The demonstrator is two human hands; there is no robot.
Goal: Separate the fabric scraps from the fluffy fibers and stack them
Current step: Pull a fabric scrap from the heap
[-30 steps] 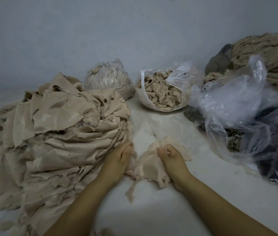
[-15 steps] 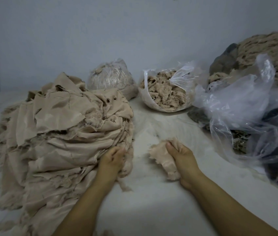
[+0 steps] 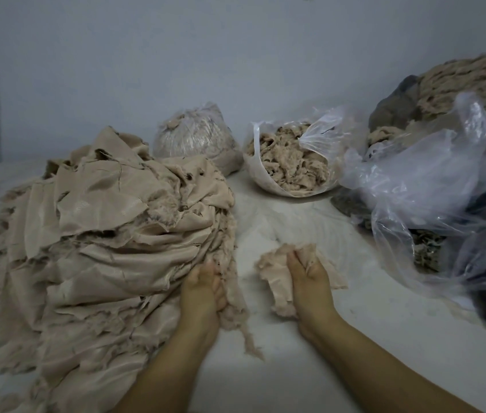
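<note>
On a white surface [image 3: 295, 368], hands grip: left [image 3: 203, 289] fabric pile [image 3: 101, 248], right [image 3: 310, 278] scrap [image 3: 274, 274].

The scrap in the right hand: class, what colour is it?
Pale pinkish beige, plain; the scrap shows best in the head view.

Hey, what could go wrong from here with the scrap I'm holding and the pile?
1. The left hand grips fluff at the edge of the scrap pile; pulling may drag layers off the leaning stack.
2. The right hand bunches a scrap with fluff still clinging, which could land on the pile.
3. The open fiber bag leans and might spill.
</note>
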